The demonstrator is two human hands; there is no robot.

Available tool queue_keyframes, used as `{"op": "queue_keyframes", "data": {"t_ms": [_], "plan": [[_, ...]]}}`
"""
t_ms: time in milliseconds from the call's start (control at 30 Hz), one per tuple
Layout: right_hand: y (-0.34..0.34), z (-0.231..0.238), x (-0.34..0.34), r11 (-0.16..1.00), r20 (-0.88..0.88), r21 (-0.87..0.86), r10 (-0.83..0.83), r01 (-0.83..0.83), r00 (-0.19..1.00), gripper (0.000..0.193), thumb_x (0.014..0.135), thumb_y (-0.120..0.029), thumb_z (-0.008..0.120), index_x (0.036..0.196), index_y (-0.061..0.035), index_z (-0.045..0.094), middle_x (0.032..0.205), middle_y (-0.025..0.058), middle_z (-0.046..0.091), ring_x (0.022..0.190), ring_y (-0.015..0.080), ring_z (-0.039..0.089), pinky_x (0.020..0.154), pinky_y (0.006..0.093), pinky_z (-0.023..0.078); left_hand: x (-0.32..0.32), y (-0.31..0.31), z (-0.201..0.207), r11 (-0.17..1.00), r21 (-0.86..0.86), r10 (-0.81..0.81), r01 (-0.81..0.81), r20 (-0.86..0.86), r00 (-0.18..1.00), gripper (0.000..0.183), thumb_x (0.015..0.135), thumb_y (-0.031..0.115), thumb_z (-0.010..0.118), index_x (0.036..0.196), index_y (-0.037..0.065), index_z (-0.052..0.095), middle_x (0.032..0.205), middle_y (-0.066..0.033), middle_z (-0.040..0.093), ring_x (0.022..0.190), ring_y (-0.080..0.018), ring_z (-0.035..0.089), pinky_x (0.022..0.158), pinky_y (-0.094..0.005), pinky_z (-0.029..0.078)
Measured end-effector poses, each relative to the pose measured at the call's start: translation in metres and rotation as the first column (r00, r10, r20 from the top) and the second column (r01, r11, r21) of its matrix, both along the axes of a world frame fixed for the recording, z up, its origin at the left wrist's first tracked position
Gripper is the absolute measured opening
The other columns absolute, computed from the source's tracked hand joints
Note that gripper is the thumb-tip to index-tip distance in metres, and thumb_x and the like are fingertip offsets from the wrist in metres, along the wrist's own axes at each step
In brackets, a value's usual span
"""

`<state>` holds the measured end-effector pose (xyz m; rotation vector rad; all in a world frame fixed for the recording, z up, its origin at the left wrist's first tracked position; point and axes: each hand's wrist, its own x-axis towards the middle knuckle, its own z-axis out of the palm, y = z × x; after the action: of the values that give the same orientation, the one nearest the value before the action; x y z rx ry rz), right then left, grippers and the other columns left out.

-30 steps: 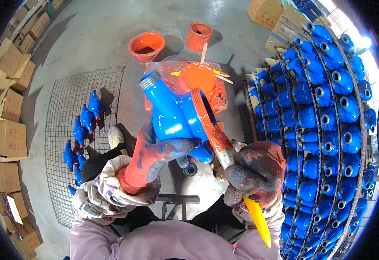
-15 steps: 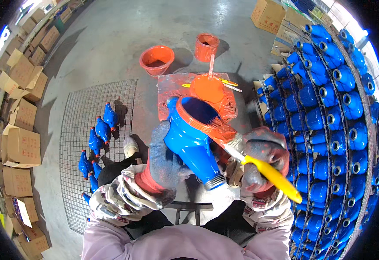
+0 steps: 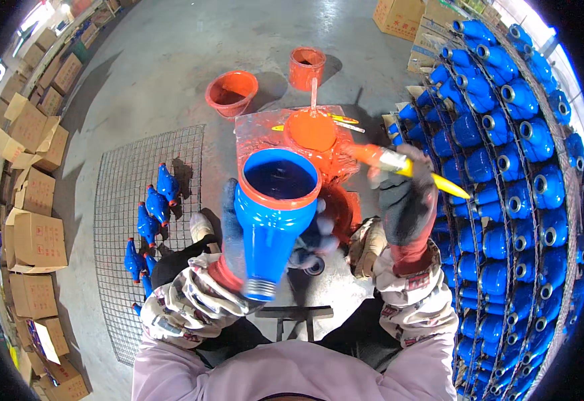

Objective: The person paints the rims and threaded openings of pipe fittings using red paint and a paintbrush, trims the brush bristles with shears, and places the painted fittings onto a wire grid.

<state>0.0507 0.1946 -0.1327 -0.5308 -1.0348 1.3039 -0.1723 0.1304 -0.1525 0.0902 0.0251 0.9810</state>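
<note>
Head view: the left hand (image 3: 230, 224) was clamped around a blue pipe (image 3: 273, 234), and the right hand (image 3: 405, 204) was clasped around a paintbrush (image 3: 395, 162), right of the orange pot (image 3: 313, 131).

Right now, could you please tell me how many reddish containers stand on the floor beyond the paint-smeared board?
2: a wide tub on the left and a narrower can to its right and slightly farther off. Both are unobstructed; none appears hidden there.
</note>
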Motion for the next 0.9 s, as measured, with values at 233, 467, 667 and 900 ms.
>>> {"op": "queue_keyframes", "data": {"t_ms": [233,467,667,900], "plan": [[0.015,-0.017,0.016,0.943,0.319,0.037,-0.324,0.33,0.891,0.041,0.096,-0.029,0.055,0.117,0.0051,0.057,0.097,0.0094,0.065,0.084,0.0138,0.063,0.069,0.0239,0.05,-0.01,0.003,0.008,0.913,0.397,0.4,-0.097,-0.82,0.409,0.087,0.072,0.041,0.076,0.138,0.0,0.038,0.128,-0.0175,0.053,0.112,-0.0324,0.057,0.093,-0.0436,0.048],[0.038,-0.022,0.019,0.973,0.89,0.115,-0.19,0.2,0.414,0.037,0.085,-0.033,0.065,0.092,0.0027,0.065,0.066,0.0206,0.061,0.06,0.0342,0.058,0.059,0.0408,0.046,0.006,0.006,-0.022,0.537,0.656,0.836,0.531,-0.495,-0.235,0.099,0.054,0.03,0.086,0.138,0.005,0.039,0.121,-0.0206,0.052,0.107,-0.0407,0.055,0.092,-0.0464,0.046],[0.036,-0.029,0.013,0.95,0.926,0.306,-0.313,0.066,0.211,0.039,0.084,-0.039,0.065,0.081,-0.001,0.065,0.067,0.0221,0.06,0.067,0.0405,0.061,0.059,0.0469,0.048,0.02,0.008,-0.029,0.416,0.55,0.906,0.724,-0.315,-0.282,0.098,0.054,0.033,0.084,0.138,0.007,0.04,0.122,-0.0192,0.051,0.108,-0.0393,0.054,0.088,-0.0485,0.046],[0.019,-0.013,-0.007,0.895,0.846,0.444,-0.431,0.033,0.313,0.026,0.081,-0.031,0.068,0.086,-0.0055,0.065,0.066,0.0179,0.06,0.058,0.0375,0.06,0.053,0.0438,0.047,0.009,0.006,-0.033,0.442,0.506,0.897,0.741,-0.27,-0.35,0.099,0.05,0.033,0.085,0.137,0.01,0.043,0.124,-0.0173,0.05,0.104,-0.0398,0.055,0.088,-0.0482,0.046]]}}
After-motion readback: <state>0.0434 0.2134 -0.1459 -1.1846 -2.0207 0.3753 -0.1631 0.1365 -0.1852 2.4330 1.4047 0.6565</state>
